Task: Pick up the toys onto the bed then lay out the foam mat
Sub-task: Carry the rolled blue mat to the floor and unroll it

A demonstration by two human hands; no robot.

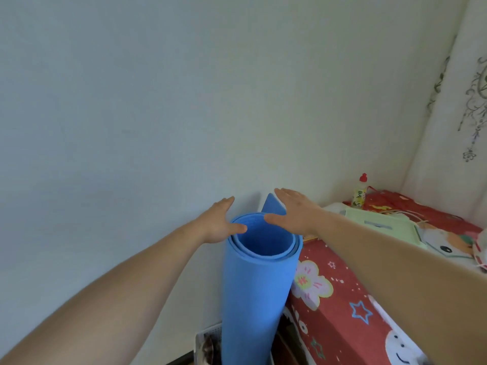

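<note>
A blue foam mat [253, 291], rolled into a tube, stands upright against the white wall beside the bed [340, 293]. My left hand [218, 222] is at the left of the roll's top rim, fingers stretched out behind it and thumb resting on the rim. My right hand [295, 209] hovers over the back right of the rim, fingers spread, thumb lying across the edge. Neither hand is closed around the roll. A plush toy [448, 243] with an orange and white face lies on the bed at the right.
The bed has a red cover with flowers and stars. On it lie a pale green flat box [379, 225] and a small bottle [360, 192] with a red cap near the wall. A patterned curtain [461, 101] hangs at right. A white basket [208, 341] sits by the roll's foot.
</note>
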